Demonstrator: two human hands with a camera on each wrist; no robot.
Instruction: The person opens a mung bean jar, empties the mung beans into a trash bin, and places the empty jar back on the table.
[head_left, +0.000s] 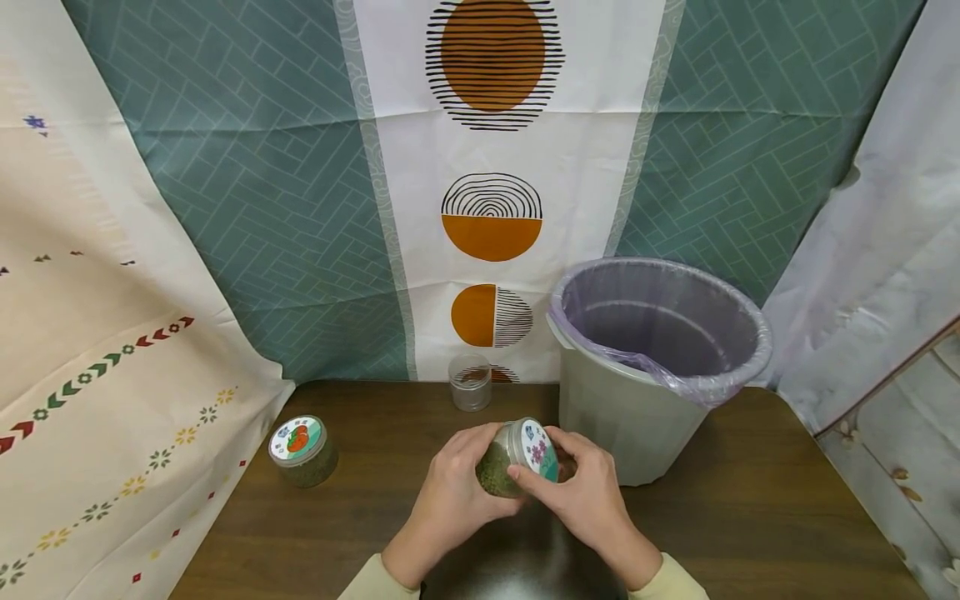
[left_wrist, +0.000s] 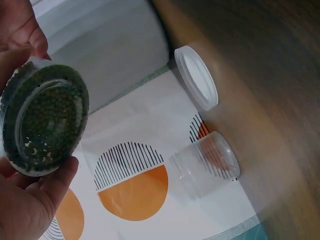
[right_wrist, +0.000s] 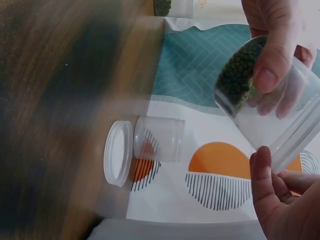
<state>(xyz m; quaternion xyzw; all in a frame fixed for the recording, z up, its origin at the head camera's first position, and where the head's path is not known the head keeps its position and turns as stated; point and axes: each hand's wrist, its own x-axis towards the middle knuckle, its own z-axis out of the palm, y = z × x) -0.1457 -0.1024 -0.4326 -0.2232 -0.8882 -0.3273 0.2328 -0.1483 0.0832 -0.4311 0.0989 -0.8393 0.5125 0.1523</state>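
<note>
Both hands hold a clear jar (head_left: 497, 468) of small green beans (right_wrist: 239, 72) in front of the person, tilted onto its side. Its lid (head_left: 540, 448) is on, with pink flowers and green on a white label, and faces right. My left hand (head_left: 459, 479) grips the jar's body, fingers and thumb round it. At the lid end, my right hand (head_left: 588, 492) pinches the rim between thumb and fingers. The jar's round base (left_wrist: 47, 125) shows in the left wrist view.
An uncovered clear jar (head_left: 471, 385) stands by the back cloth; a loose white-rimmed lid (right_wrist: 118, 152) lies beside it. Another filled jar (head_left: 303, 454) stands at left. The lined bin (head_left: 630, 417) is at right. Something dark and shiny (head_left: 525, 567) lies below the hands.
</note>
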